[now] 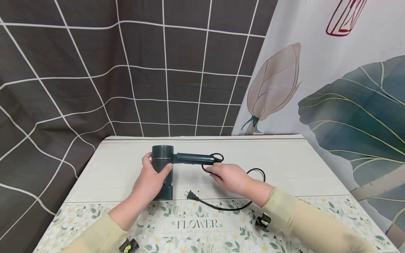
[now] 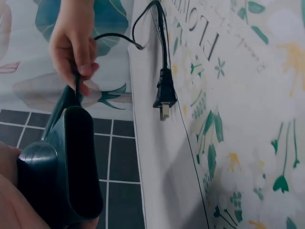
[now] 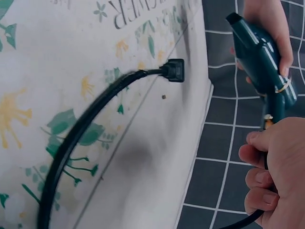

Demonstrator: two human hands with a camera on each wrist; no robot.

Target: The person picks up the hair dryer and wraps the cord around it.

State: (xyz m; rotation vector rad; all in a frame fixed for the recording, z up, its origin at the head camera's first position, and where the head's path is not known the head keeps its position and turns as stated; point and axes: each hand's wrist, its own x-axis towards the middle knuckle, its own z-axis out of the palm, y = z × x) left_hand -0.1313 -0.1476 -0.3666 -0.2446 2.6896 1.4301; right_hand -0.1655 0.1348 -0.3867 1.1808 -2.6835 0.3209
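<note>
A dark green hair dryer (image 1: 162, 153) is held above the table, its handle (image 1: 194, 159) pointing right. My left hand (image 1: 154, 175) grips the barrel, thumb on the near side. In the left wrist view the flat nozzle (image 2: 82, 162) faces the camera. My right hand (image 1: 229, 177) pinches the black cord (image 1: 232, 209) just past the handle's end; the right wrist view shows its curled fingers (image 3: 261, 179) round the cord. A small loop of cord stands by the handle. The two-prong plug (image 1: 191, 195) lies on the table, left of the cord's wide curve.
The table (image 1: 120, 168) carries a white cloth with a flowered front band and the word FLOWER. Behind it hangs a dark curtain (image 1: 142, 84) with white grid lines. At the right hangs a pale cloth (image 1: 316, 116) printed with leaves and a bud.
</note>
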